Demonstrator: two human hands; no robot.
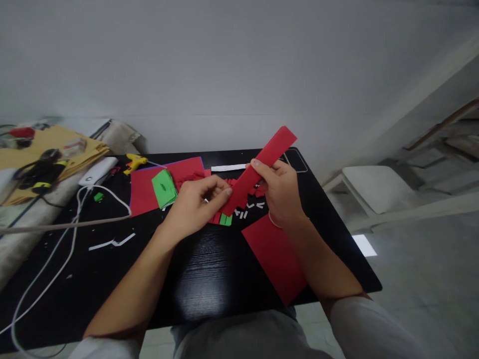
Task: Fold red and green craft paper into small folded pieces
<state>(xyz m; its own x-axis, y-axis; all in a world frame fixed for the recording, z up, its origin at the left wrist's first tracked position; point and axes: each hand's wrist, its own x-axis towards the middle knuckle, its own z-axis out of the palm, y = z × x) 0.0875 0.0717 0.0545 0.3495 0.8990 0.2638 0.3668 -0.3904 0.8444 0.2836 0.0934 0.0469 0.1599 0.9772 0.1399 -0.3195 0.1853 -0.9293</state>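
Grip of the left hand point(196, 202) is closed in a thumb-and-finger pinch on the lower end of a red paper strip point(245, 186); farther up, the strip is clasped between thumb and fingers of the right hand point(283, 192). It is held at a slant above the black tabletop point(202, 269), over partly hidden red cut pieces point(214, 218). Green papers point(163, 189) are laid near the left hand.
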